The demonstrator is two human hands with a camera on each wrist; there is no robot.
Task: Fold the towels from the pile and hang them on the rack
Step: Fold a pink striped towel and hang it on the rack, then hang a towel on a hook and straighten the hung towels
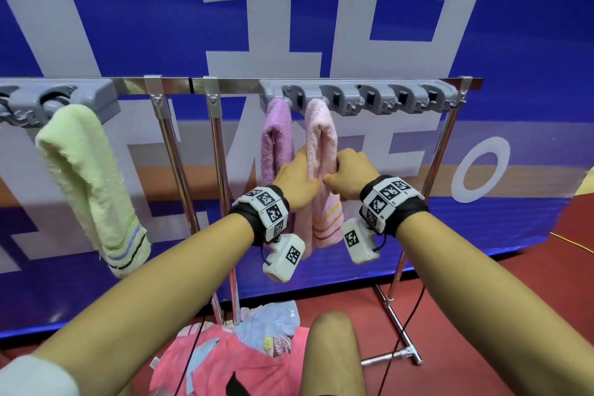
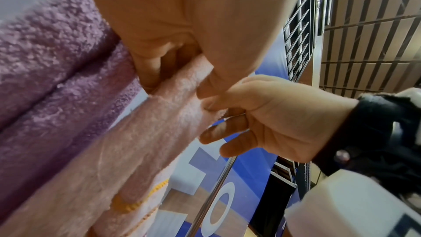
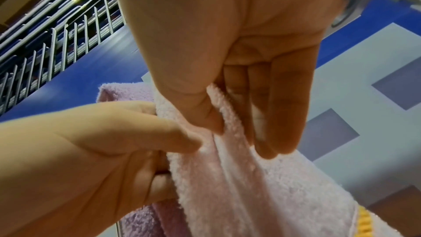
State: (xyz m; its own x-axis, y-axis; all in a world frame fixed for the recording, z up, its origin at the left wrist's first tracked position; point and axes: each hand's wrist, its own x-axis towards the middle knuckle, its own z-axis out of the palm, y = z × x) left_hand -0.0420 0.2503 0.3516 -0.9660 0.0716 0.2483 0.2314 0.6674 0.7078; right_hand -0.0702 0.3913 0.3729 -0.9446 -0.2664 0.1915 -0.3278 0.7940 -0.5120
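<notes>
I have both hands up at the soft pale pink towel (image 1: 319,151) that hangs folded from a grey plastic clip on the shiny metal rack (image 1: 321,82). The towel runs straight up and down, long and thin, with its striped end at the bottom. It is right in front of me, in the middle between my two hands, so neither one has to reach far.

My left hand (image 1: 294,182) is on the left edge of the pink towel. Its thumb and fingers pinch the cloth. My right hand (image 1: 348,178) is on the right edge at the same height, and it pinches too, thumb in front and fingers behind. The two thumbs almost touch.

Just beside the pink towel, on its left, hangs a fuzzy purple towel (image 1: 276,141). It is very near my left hand. A pale green towel (image 1: 86,183) hangs well apart, far to the left.

I think this towel is nearly done. I would only pull it down gently to make it hang neat. Then I must go down to the messy pile of pink and blue cloths (image 1: 244,354) on the red floor, near my knee.
</notes>
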